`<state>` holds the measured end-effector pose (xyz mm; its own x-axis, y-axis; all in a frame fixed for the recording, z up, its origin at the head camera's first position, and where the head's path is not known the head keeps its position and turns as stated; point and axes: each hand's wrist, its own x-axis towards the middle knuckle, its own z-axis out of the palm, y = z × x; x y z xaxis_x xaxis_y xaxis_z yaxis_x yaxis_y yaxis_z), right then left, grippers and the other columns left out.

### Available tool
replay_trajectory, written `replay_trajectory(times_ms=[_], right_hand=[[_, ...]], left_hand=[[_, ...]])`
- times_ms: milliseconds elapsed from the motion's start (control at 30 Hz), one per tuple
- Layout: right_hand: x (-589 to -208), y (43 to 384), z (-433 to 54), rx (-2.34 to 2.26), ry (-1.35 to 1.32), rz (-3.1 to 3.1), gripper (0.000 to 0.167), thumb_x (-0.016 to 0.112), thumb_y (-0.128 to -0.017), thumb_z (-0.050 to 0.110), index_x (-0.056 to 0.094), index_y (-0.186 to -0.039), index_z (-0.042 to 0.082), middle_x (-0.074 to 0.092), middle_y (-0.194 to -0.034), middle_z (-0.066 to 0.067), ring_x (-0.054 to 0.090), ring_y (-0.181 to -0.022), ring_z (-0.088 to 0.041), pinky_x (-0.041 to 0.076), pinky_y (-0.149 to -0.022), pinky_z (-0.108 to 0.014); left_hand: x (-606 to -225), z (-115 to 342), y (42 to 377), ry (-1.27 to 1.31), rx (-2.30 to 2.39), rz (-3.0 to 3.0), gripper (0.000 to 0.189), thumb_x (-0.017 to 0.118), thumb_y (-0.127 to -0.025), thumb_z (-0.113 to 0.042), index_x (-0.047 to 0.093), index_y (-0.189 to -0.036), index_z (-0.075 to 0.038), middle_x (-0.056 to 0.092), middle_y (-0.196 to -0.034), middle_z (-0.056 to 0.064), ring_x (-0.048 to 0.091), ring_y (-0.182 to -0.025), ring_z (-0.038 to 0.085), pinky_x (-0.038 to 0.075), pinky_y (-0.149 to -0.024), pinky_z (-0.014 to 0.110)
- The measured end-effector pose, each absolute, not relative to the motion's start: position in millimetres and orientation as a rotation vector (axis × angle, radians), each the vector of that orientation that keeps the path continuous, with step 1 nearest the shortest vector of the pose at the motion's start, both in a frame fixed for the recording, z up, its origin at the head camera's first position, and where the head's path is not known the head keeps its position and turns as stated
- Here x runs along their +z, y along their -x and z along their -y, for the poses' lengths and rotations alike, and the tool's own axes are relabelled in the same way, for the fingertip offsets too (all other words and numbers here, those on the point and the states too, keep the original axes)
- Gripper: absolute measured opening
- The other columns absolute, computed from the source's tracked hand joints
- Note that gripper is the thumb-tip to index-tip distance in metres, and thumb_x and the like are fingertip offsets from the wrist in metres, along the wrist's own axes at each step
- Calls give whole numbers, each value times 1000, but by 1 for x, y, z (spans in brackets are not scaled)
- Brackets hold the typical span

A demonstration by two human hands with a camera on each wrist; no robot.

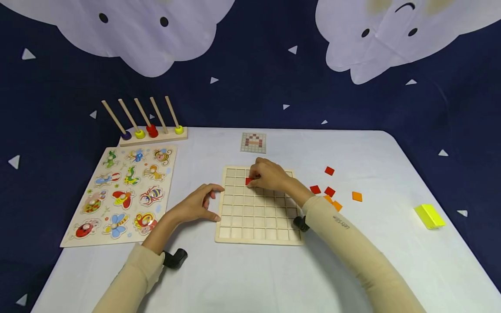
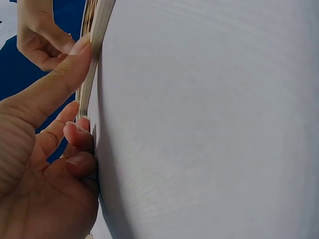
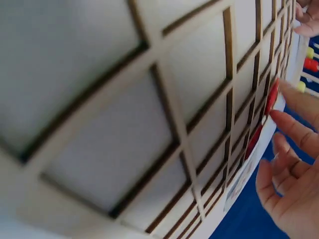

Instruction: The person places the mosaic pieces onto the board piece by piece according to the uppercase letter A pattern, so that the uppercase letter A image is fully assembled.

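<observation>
My right hand (image 1: 269, 174) is over the upper part of a wooden grid board (image 1: 242, 222), thumb and fingertips pinching a red square tile (image 1: 248, 181) at one of its cells. In the right wrist view a second red tile (image 3: 253, 143) lies in the grid beside the fingers; in the head view my hand hides it. My left hand (image 1: 197, 203) is at the board's left side, thumb and index finger spread apart and touching its edge. Seen from the left wrist, the thumb (image 2: 67, 74) presses on the board's rim, the other fingers loosely bent.
Loose red tiles (image 1: 329, 171) and orange tiles (image 1: 357, 196) lie right of the board. Behind it is a pattern card (image 1: 253, 142). An insect puzzle (image 1: 131, 189) and a peg stand (image 1: 172, 134) with colored beads occupy the left. A yellow block (image 1: 429, 216) sits far right.
</observation>
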<state>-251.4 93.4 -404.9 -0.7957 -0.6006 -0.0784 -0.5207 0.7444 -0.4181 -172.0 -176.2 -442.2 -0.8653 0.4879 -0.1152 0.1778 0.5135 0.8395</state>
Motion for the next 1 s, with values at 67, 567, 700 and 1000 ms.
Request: replay_trajectory(times_ms=[67, 567, 700, 1000], right_hand=[[-403, 251, -99, -620, 896, -2744, 22, 74, -90, 28, 73, -101, 9, 57, -95, -5, 52, -84, -18, 46, -75, -34], [-388, 247, -196, -605, 706, -2908, 24, 64, -94, 16, 73, -112, 3, 60, -102, -13, 53, -84, -26, 44, -70, -40], [-388, 242, -219, -599, 640, -2895, 23, 67, -91, 13, 74, -110, 2, 60, -103, -14, 53, -85, -25, 45, -76, -42], [-397, 229, -256, -572, 562, -2833, 22, 77, -83, 13, 77, -104, 7, 60, -97, -10, 53, -87, -24, 44, -80, -41]], left_hand=[[-443, 177, 171, -556, 1284, -2423, 82, 90, -69, -11, 49, -139, -4, 45, -106, 12, 41, -76, 18, 38, -67, 26], [-443, 176, 172, -542, 1278, -2420, 81, 91, -69, -11, 49, -139, -5, 45, -106, 13, 41, -76, 19, 37, -66, 26], [-443, 176, 171, -538, 1287, -2412, 81, 90, -69, -11, 49, -139, -4, 45, -106, 13, 41, -76, 20, 37, -66, 26], [-443, 176, 172, -537, 1286, -2414, 81, 90, -69, -10, 49, -138, -3, 45, -105, 13, 41, -76, 20, 37, -66, 26]])
